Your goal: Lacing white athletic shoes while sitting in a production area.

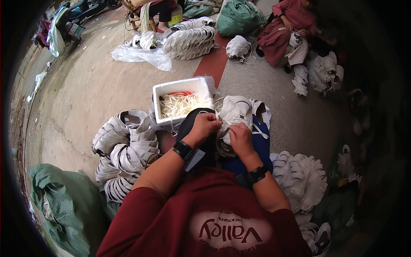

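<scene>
A white shoe upper (235, 107) lies over my lap, its toe pointing away from me. My left hand (204, 127) is closed in a pinch at its left side, on a thin white shoelace (217, 112). With fingers bent, my right hand (241, 139) grips the upper near its lace opening; whether it also has lace in it is hidden. Another white lace end (261, 132) hangs to the right over my blue-covered leg. Just beyond my left hand stands a white foam box (159, 115) holding a tangle of cream laces (182, 105) and something red.
Nested white shoe uppers (132, 150) are piled at my left, and more (299, 180) at my right. A green sack (68, 210) stands at lower left. Farther off are another stack of uppers (188, 40), a green bag (239, 19) and a seated person (280, 32) handling an upper.
</scene>
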Tool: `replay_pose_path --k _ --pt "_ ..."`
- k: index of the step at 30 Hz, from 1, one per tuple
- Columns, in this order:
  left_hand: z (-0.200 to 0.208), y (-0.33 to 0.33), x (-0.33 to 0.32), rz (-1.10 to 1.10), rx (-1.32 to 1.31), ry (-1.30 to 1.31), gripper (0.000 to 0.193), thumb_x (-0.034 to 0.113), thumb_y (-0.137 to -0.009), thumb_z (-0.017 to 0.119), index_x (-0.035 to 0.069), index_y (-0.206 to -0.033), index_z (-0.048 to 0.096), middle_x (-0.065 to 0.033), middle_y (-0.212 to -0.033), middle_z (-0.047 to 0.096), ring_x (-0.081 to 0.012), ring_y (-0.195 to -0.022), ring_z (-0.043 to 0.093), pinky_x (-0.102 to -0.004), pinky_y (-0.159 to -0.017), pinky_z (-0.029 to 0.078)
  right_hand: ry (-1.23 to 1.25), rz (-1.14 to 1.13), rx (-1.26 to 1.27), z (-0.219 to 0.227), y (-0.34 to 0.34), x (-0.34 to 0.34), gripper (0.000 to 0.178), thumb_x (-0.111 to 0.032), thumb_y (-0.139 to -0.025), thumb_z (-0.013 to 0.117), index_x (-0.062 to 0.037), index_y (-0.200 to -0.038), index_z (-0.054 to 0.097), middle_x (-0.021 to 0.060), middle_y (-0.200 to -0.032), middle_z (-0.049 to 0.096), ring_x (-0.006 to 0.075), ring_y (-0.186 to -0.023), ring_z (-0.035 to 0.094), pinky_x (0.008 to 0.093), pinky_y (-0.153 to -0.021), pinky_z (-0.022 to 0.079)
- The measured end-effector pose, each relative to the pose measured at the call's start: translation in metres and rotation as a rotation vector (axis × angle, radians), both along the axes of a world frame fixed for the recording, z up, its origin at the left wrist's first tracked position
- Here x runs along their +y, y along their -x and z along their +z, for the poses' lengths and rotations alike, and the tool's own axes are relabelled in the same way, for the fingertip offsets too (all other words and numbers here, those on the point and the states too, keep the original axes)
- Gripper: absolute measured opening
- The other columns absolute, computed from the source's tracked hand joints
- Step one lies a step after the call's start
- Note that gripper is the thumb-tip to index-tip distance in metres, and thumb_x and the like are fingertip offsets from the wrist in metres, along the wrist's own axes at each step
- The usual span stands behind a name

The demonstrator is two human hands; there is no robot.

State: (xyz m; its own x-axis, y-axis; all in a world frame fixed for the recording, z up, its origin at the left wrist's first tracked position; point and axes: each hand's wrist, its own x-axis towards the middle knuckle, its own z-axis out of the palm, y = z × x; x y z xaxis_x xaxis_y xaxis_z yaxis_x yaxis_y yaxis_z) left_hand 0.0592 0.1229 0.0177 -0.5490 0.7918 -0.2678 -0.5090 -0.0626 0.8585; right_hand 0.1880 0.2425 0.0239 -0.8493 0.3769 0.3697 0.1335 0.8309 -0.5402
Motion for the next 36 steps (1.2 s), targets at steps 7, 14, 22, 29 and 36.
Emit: replay_pose_path --k 7,14,22,29,36 --pt "-0.017 0.002 0.019 0.013 0.104 0.042 0.004 -0.002 -0.079 0.062 0.001 -0.080 0.061 -0.0032 -0.070 0.062 -0.0089 -0.059 0.057 -0.0223 -0.056 0.048 0.014 -0.001 0.030 -0.005 0.001 -0.001 0.013 -0.004 -0.074 0.060 -0.0022 -0.087 0.062 0.0161 -0.077 0.057 0.0354 -0.074 0.056 0.0426 -0.065 0.045" --pt "-0.020 0.002 0.025 -0.032 0.257 0.111 0.004 -0.003 -0.075 0.064 0.000 -0.077 0.061 -0.0031 -0.068 0.061 -0.0079 -0.058 0.056 -0.0223 -0.055 0.047 -0.043 -0.015 -0.024 0.002 -0.002 -0.001 0.012 -0.004 -0.075 0.060 -0.0028 -0.088 0.062 0.0159 -0.077 0.057 0.0350 -0.073 0.057 0.0418 -0.063 0.046" --pt "-0.029 0.003 0.030 0.042 0.569 0.299 0.007 0.003 -0.070 0.068 0.001 -0.073 0.062 -0.0043 -0.066 0.063 -0.0085 -0.057 0.056 -0.0246 -0.053 0.045 -0.006 0.006 -0.022 0.001 -0.001 0.001 0.017 -0.004 -0.076 0.058 -0.0033 -0.093 0.063 0.0162 -0.079 0.057 0.0346 -0.075 0.058 0.0419 -0.064 0.047" --pt "-0.009 -0.016 0.018 -0.030 1.081 0.369 0.017 0.018 -0.078 0.062 0.001 -0.076 0.063 -0.0190 -0.074 0.062 -0.0340 -0.069 0.061 -0.0391 -0.062 0.048 0.013 0.008 -0.050 0.001 -0.001 0.002 0.016 -0.001 -0.080 0.055 0.0000 -0.094 0.063 0.0175 -0.082 0.059 0.0343 -0.078 0.059 0.0384 -0.066 0.047" --pt "-0.012 -0.018 0.015 -0.056 1.067 0.335 0.013 0.012 -0.075 0.060 0.002 -0.081 0.065 -0.0193 -0.080 0.063 -0.0359 -0.078 0.061 -0.0405 -0.070 0.049 -0.245 -0.053 -0.082 -0.006 0.013 -0.004 0.005 -0.006 -0.073 0.058 -0.0037 -0.077 0.057 0.0151 -0.073 0.053 0.0339 -0.067 0.056 0.0417 -0.060 0.046"
